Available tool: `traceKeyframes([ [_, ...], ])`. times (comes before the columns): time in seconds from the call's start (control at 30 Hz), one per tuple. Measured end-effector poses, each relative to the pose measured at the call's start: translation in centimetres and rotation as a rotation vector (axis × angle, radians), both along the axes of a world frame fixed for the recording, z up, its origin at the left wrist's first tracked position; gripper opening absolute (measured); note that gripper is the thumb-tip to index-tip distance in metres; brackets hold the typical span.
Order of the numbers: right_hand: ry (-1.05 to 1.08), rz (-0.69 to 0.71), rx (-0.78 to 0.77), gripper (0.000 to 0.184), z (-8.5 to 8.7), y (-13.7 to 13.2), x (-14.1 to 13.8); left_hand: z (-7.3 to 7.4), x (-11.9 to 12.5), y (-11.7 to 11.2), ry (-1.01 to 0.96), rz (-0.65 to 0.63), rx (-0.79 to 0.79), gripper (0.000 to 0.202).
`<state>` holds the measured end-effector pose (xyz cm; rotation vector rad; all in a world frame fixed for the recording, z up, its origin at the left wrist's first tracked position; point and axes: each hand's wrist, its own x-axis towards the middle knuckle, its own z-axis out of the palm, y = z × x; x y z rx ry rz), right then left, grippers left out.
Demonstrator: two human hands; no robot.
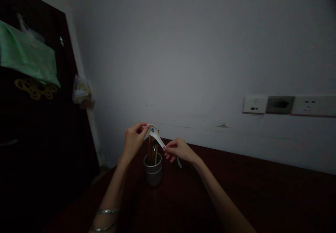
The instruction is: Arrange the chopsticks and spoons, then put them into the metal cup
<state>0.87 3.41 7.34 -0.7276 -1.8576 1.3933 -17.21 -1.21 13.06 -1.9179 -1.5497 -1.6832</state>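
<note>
A white soup spoon [158, 138] with a small blue pattern in its bowl is held aslant between both hands. My left hand [133, 140] pinches the bowl at the upper left. At the lower right, my right hand [181, 149] has its thumb and fingers closed on the handle end. Just behind and below the spoon stands a grey cylindrical holder [153, 174], upright on the table. Several chopsticks [150, 152] and a shiny metal utensil [154, 147] stick up from it. Below my right hand shows a thin pale piece [179, 162]; its other end is hidden.
The dark red table [210, 177] meets a pale wall [170, 51]. Sockets [254, 105] are set in the wall at right. At left is a dark door [47, 128] with a green cloth [28, 53]; a plastic bag [81, 89] hangs at its edge.
</note>
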Motion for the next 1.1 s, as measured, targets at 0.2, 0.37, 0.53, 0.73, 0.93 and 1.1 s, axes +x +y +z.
traceKeyframes([
  [0.2, 0.076, -0.154, -0.108, 0.017, -1.4, 2.9, 1.8, -0.9, -0.5, 1.5, -0.129, -0.099, -0.019, 0.04],
  [0.37, 0.129, -0.465, -0.308, 0.009, -4.8, 6.2, 4.4, -2.5, -2.6, 3.4, -0.254, 0.014, -0.033, 0.036],
  [0.53, 0.146, -0.604, -0.436, 0.008, -8.7, 8.2, 5.3, -4.8, -4.6, 5.6, -0.367, 0.008, -0.154, 0.036],
  [0.73, 0.174, -0.676, -0.503, 0.005, -11.6, 9.0, 5.3, -6.4, -5.3, 6.5, -0.463, -0.07, -0.391, 0.037],
  [0.93, 0.203, -0.711, -0.537, 0.006, -12.9, 9.3, 5.7, -6.8, -5.1, 6.3, -0.521, -0.11, -0.502, 0.035],
  [1.1, 0.185, -0.7, -0.552, 0.009, -13.3, 9.6, 6.0, -7.0, -5.0, 6.5, -0.503, -0.147, -0.514, 0.04],
])
